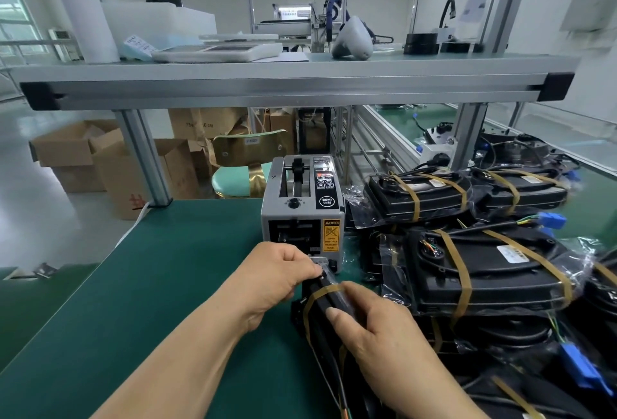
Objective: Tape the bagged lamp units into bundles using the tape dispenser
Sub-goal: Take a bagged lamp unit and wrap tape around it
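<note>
Two hands work one bagged lamp unit (323, 302). The left hand (277, 280) has its fingers curled tight on the unit's far end. The right hand (377, 328) grips the near side, thumb (335, 314) flat on the black face, other fingers wrapped behind and hidden. Between the two grips a brown tape strip (322, 291) arcs over the unit and runs down its left edge. Whether its end is fully stuck down can't be told.

The unit is black inside a clear glossy bag, stood on edge, with wires trailing toward the camera; another black piece seems to sit under it. Judgement: first band going on. Finished bundles carry two bands each, so a second is likely left.

Just beyond the left fingers sits the grey tape dispenser (302, 218). No cut strip is visible at its outlet.

Right of the right hand lie the taped bundles (484, 278), at least three, piled and touching, so the task looks well along. No loose untaped units are clearly visible. Everything rests on the green mat (150, 285).
</note>
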The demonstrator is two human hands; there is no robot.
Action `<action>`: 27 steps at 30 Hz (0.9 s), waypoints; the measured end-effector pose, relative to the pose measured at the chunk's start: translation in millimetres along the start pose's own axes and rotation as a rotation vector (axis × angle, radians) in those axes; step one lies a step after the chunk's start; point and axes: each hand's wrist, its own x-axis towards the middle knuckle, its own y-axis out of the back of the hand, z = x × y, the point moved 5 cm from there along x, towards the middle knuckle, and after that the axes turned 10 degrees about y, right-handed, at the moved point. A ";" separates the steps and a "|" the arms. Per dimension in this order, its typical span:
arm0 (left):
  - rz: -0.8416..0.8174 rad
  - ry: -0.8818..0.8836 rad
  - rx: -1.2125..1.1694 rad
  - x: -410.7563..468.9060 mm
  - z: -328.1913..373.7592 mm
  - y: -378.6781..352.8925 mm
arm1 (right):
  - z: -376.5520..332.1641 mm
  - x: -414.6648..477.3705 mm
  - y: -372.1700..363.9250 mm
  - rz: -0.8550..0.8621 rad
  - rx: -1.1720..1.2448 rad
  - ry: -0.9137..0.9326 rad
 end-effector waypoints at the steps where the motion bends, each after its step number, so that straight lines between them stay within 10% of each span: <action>1: 0.007 -0.001 0.009 0.3 0.0 0.0 | -0.3 -0.1 -0.1 0.000 -0.003 0.001; 16: 0.148 -0.066 0.095 -0.7 -0.2 1.2 | 0.4 -0.5 0.1 0.002 0.026 -0.011; 27: 0.245 0.050 -0.270 -5.3 -24.3 -15.7 | 0.5 -0.1 -1.6 -0.003 0.009 -0.008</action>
